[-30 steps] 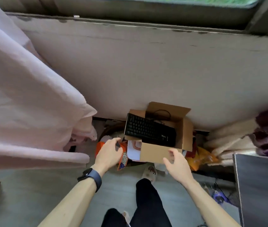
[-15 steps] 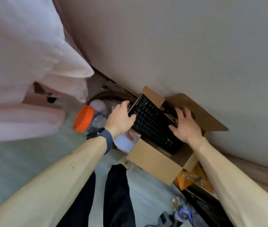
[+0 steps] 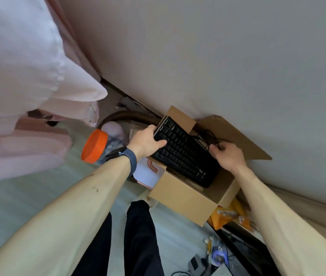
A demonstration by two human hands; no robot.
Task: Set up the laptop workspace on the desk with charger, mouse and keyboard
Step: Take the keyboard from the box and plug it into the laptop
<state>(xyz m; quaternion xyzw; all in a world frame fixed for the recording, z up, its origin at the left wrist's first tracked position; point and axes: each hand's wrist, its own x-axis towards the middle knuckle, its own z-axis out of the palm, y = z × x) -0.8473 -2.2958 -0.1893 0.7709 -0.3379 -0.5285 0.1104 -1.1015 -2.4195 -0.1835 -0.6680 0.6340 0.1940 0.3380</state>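
We see black keyboard (image 3: 186,154) lying slanted across top of open cardboard box (image 3: 180,198) by wall. Left hand (image 3: 148,141) grips its left end, thumb on keys. Right hand (image 3: 227,156) pinches thin black cable (image 3: 204,137) at keyboard's far edge. Orange-lidded jar (image 3: 94,146) on floor, left of box.

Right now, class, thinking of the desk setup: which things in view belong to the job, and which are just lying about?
Belong to the job:
keyboard, gripped at one end by the left hand
black cable, pinched by the right hand
cardboard box holding them

Lying about:
jar with orange lid
orange packet
pink cloth
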